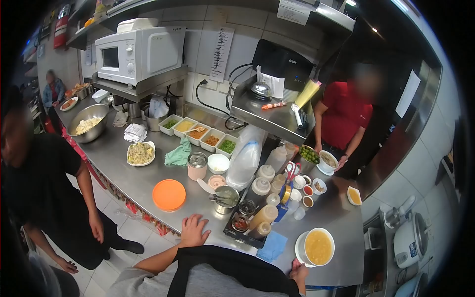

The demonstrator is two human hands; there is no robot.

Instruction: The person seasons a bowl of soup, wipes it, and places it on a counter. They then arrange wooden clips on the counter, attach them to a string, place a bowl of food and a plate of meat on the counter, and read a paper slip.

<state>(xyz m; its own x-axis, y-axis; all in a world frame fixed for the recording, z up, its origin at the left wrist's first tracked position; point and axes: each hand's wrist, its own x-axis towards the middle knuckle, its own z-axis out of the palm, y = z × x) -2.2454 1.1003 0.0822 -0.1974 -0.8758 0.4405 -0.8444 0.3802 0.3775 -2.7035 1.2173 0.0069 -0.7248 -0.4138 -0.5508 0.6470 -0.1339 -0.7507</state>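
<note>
My left hand lies on the steel counter's front edge, fingers spread, holding nothing. Nearest to it are an orange plastic lid or plate and a metal pot with utensils. At the lower right, my right hand grips the rim of a white saucer; its fingers are partly hidden. On that saucer stands a white bowl of yellow soup. A blue cloth lies to the left of the bowl.
A black tray of sauce bottles stands mid-counter. Several ingredient tubs line the back. One co-worker stands at left; another, in red, holds a bowl across the counter. A shelf overhangs the counter.
</note>
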